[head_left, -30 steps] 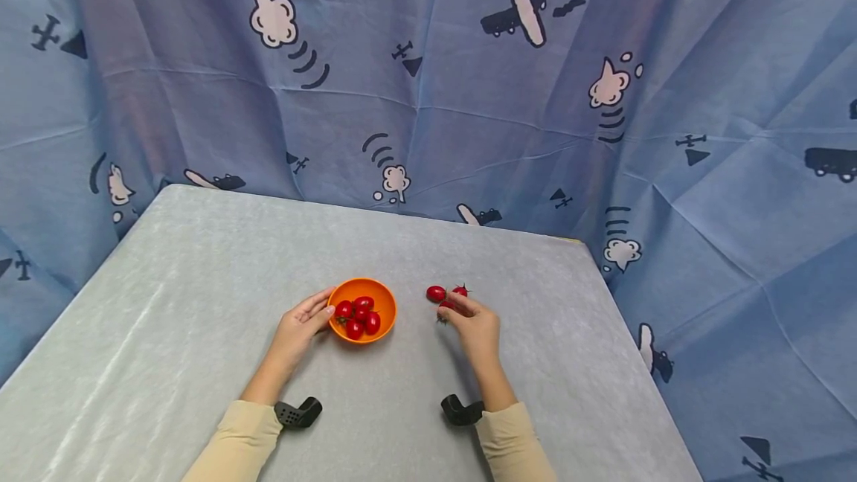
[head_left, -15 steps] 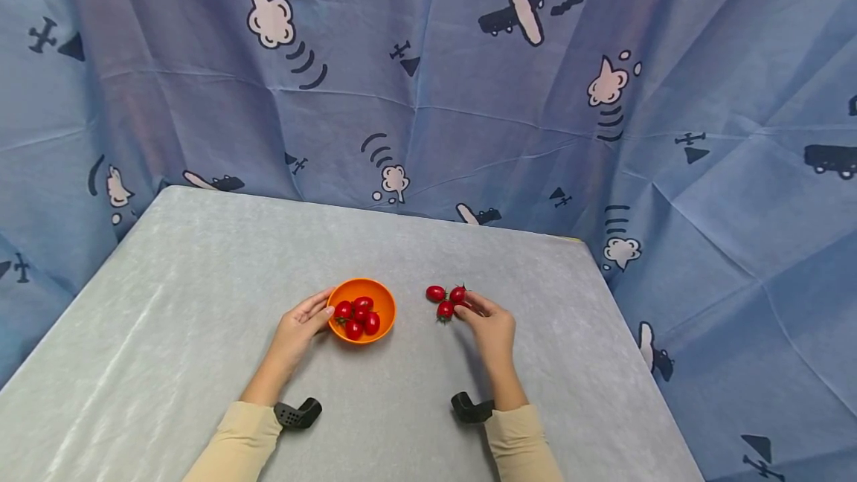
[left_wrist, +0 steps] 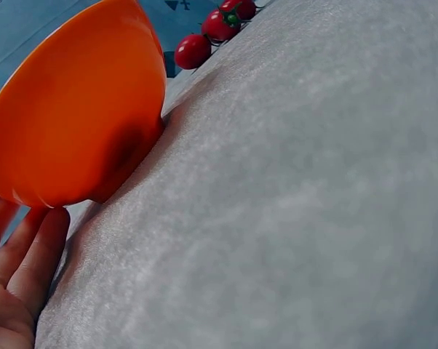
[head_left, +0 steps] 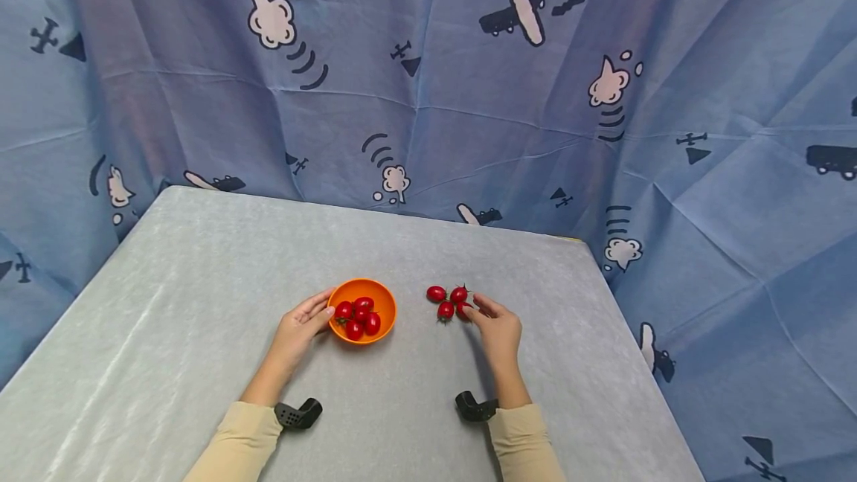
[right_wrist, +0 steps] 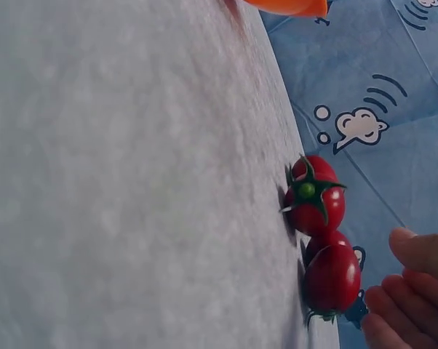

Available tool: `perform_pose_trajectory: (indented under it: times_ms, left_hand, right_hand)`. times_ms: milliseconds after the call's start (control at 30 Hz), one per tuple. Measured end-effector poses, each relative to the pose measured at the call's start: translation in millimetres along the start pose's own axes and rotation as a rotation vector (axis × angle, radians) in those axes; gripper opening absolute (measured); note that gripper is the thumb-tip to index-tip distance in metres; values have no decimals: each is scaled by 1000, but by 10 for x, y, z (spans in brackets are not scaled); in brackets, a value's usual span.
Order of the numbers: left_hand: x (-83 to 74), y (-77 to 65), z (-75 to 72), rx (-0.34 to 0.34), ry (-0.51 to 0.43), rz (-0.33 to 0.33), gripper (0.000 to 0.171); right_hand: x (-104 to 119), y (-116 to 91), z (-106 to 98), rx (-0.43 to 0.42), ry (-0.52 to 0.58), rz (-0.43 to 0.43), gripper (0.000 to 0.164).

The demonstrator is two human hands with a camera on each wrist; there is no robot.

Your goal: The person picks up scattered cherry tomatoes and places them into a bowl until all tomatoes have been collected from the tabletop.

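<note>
Orange bowl (head_left: pixel 384 304) upright on the pale bench (head_left: pixel 234 259), five tomatoes (head_left: pixel 354 329) visible inside. Left hand (head_left: pixel 294 331) at the bowl's left side: thumb at the rim, other fingers (left_wrist: pixel 43 253) against the outer wall. Clamped on the bowl, apparently to steady it.

Four loose tomatoes (head_left: pixel 445 310) on the bench to the right of the bowl, close together, well apart from it. Right hand (head_left: pixel 500 332) just beside the rightmost loose tomato (head_left: pixel 463 311). Thumb and fingers there apart, nothing gripped. Gap to the fruit in the right wrist view, slight overlap in the head view; contact impossible to tell.

Step in hand, by judgement: handling at the loose group, bowl held still. Reach or release: unclear from the pose. For a pick-up, next move: a light pinch on the tomato's sides, without nudging close neighbours into rolling. For a withdrawal: fingers wide, clear of the fruit.
</note>
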State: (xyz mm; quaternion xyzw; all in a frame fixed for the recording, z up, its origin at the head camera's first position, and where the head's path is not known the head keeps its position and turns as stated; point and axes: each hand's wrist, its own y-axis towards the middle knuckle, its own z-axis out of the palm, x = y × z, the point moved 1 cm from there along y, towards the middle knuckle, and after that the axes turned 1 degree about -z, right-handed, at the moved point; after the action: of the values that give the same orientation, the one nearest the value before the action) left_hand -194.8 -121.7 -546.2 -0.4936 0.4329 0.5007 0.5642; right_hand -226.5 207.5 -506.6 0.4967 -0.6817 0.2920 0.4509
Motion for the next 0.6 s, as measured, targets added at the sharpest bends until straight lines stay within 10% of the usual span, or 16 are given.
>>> perform_pose_trajectory:
  times_ms: [600]
  left_hand:
    - [3, 1, -3, -3, -5, 9, 50]
  right_hand:
    - [-123, 79, 1, 53, -33, 12, 38]
